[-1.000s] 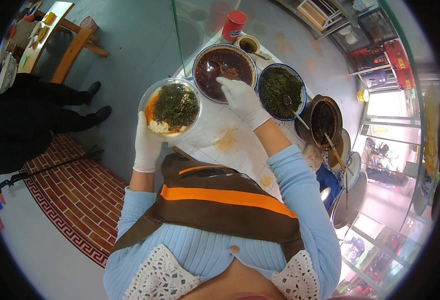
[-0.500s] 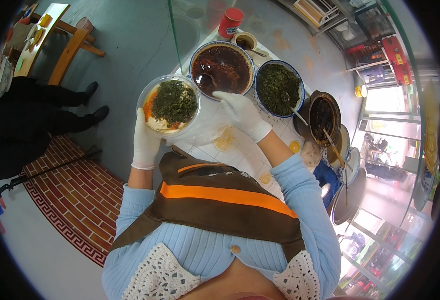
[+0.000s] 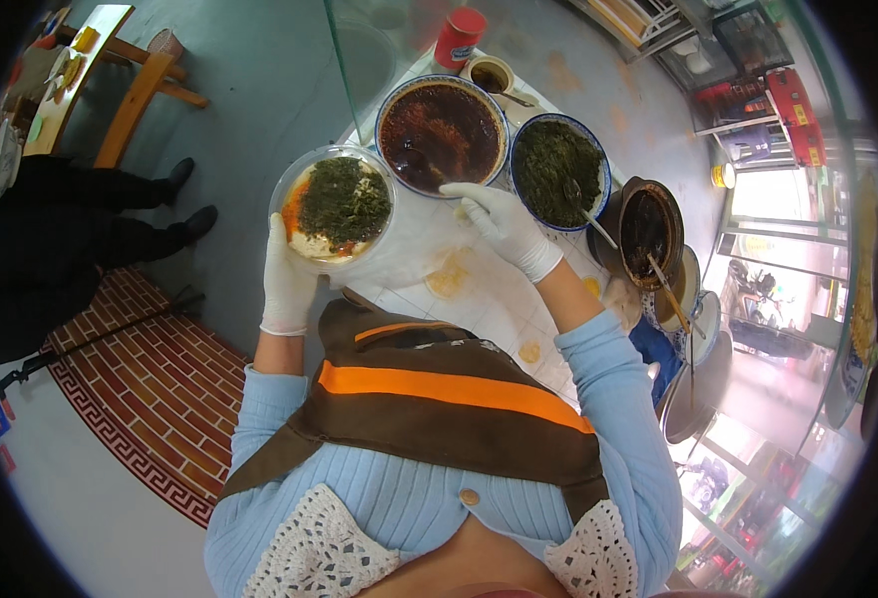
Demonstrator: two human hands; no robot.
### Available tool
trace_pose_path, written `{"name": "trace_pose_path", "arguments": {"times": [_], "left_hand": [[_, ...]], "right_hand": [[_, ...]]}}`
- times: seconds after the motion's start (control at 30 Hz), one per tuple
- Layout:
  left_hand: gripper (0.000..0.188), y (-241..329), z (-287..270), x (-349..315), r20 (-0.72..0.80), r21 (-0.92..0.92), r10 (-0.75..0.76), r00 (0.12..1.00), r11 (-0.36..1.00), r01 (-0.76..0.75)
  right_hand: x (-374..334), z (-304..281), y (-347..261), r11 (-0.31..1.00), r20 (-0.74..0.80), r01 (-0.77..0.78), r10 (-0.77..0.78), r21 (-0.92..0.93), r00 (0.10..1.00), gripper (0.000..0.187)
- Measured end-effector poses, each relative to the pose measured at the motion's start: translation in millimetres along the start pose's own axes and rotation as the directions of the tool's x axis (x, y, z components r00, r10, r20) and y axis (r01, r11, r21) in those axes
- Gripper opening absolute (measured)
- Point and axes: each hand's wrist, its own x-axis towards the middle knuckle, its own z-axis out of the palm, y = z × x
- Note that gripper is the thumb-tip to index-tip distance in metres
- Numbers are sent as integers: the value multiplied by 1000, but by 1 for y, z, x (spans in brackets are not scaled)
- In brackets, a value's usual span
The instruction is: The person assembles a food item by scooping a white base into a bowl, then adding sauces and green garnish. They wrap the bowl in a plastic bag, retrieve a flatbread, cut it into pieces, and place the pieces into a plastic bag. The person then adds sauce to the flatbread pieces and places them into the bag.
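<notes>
My gloved left hand [image 3: 289, 284] grips a clear round plastic bowl [image 3: 391, 214] by its left side. Chopped dark greens [image 3: 351, 199] cover much of the pale, soft food inside, and red-orange sauce shows at its edge. To the right, my gloved right hand [image 3: 507, 231] hovers over the table with fingers stretched leftward and no visible object in them. Its fingertips are near the lower rim of a large blue-rimmed bowl of dark red-brown sauce [image 3: 441, 130]. Thin, see-through plastic [image 3: 404, 261] lies between my hands; whether it touches either one, I cannot tell.
Right of the sauce stands a bowl of chopped greens [image 3: 555, 164] with a spoon, then a dark pot [image 3: 648, 224] with a ladle. A red canister [image 3: 459, 40] and small jar [image 3: 489, 76] stand behind. Glass panels border the table. Someone in dark clothes [image 3: 90, 224] is at left.
My right hand has shifted slightly to the right, away from the plastic bowl. The bowl in my left hand has moved a little left and up.
</notes>
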Motion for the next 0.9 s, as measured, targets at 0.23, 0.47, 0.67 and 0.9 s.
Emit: {"name": "trace_pose_path", "arguments": {"times": [0.23,0.47,0.67,0.9], "left_hand": [[60,1,0,4,42,-17,-4,999,1000,4],[60,0,1,8,31,7,-2,1000,1000,1],[60,-1,-2,11,36,40,-11,999,999,10],[60,-3,-2,13,37,-5,-10,999,1000,10]], "right_hand": [[-3,-14,3,998,25,-45,44,54,999,35],[-2,-1,17,932,-61,-118,147,343,987,36],[-5,-3,14,968,-48,-36,49,248,998,36],[8,-1,32,787,-124,-142,267,601,956,43]]}}
